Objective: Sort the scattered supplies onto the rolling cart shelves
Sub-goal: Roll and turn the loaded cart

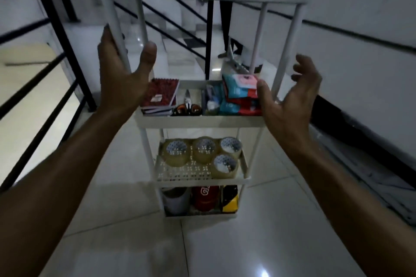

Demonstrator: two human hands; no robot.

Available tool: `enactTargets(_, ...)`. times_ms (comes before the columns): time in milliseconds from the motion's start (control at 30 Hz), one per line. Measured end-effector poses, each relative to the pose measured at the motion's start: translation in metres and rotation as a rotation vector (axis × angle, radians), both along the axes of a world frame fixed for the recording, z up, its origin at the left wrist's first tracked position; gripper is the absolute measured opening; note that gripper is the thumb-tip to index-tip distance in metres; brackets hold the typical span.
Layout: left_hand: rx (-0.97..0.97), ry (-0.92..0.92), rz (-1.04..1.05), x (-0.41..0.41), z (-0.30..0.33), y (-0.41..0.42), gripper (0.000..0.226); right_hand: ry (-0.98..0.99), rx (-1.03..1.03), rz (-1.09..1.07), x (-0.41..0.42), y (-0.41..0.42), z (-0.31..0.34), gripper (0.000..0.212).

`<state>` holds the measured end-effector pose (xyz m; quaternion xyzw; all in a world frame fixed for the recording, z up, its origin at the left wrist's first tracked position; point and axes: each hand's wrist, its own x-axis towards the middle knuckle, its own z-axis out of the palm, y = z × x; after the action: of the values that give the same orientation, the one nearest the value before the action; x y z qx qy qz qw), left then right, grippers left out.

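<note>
White plastic four-tier rolling cart (198,122) on glossy tiled floor (135,243). Left hand (122,74) spread beside left post; right hand (290,99) loosely curled, empty, beside right post. Clear tape rolls (203,149) on third shelf.

The white rolling cart (198,121) stands upright on the tiled floor. Its second shelf holds red notebooks (161,96), scissors (188,105) and blue-red packets (239,94); four clear tape rolls (202,153) sit below.

2 bare forearms, bare hands (122,74), sleeveless.
</note>
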<state>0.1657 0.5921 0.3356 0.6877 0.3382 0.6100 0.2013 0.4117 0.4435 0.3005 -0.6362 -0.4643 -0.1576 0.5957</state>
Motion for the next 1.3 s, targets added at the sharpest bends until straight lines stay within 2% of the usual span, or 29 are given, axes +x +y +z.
enactTargets(67, 0.057, -0.098, -0.033, 0.009, 0.028, 0.010, 0.069, 0.138, -0.075, 0.184, 0.004, 0.018, 0.034, 0.069)
enactTargets(100, 0.052, -0.160, -0.038, 0.012, 0.039, 0.014, 0.065, 0.213, -0.091, 0.226, 0.006, 0.027, 0.048, 0.063)
enactTargets(200, -0.028, -0.235, -0.021, 0.015, 0.045, 0.029, 0.050, 0.381, 0.010, 0.156, 0.012, 0.051, 0.064, 0.029)
enactTargets(267, -0.066, -0.212, -0.030, 0.012, 0.042, 0.033, 0.036, 0.432, 0.066, 0.117, 0.014, 0.059, 0.063, 0.034)
enactTargets(333, -0.147, -0.249, -0.106, 0.009, 0.046, 0.033, 0.039, 0.518, 0.096, 0.122, 0.019, 0.064, 0.063, 0.041)
enactTargets(433, -0.267, -0.279, -0.274, 0.003, 0.050, 0.028, 0.049, 0.616, 0.043, 0.171, 0.026, 0.065, 0.066, 0.032)
enactTargets(600, -0.227, -0.240, -0.202, 0.000, 0.041, 0.022, 0.033, 0.568, 0.062, 0.216, 0.030, 0.063, 0.059, 0.026)
enactTargets(733, -0.380, -0.027, -0.115, -0.008, -0.010, 0.015, 0.040, 0.577, -0.001, 0.226, 0.029, 0.061, 0.043, 0.032)
enactTargets(833, -0.455, -0.140, -0.164, -0.007, -0.028, 0.014, 0.047, 0.572, -0.016, 0.280, 0.034, 0.058, 0.033, 0.036)
enactTargets(933, -0.587, -0.286, -0.281, -0.002, -0.019, 0.022, 0.050, 0.594, 0.005, 0.334, 0.038, 0.059, 0.036, 0.027)
enactTargets(1067, -0.733, -0.224, -0.545, -0.010, -0.018, 0.029, 0.052, 0.675, -0.086, 0.383, 0.042, 0.059, 0.043, 0.023)
enactTargets(1200, -0.712, -0.219, -0.502, -0.010, -0.022, 0.030, 0.056, 0.670, -0.098, 0.352, 0.040, 0.056, 0.029, 0.023)
enactTargets(1300, -0.654, -0.271, -0.422, -0.008, -0.026, 0.027, 0.047, 0.701, -0.105, 0.259, 0.027, 0.053, -0.008, 0.021)
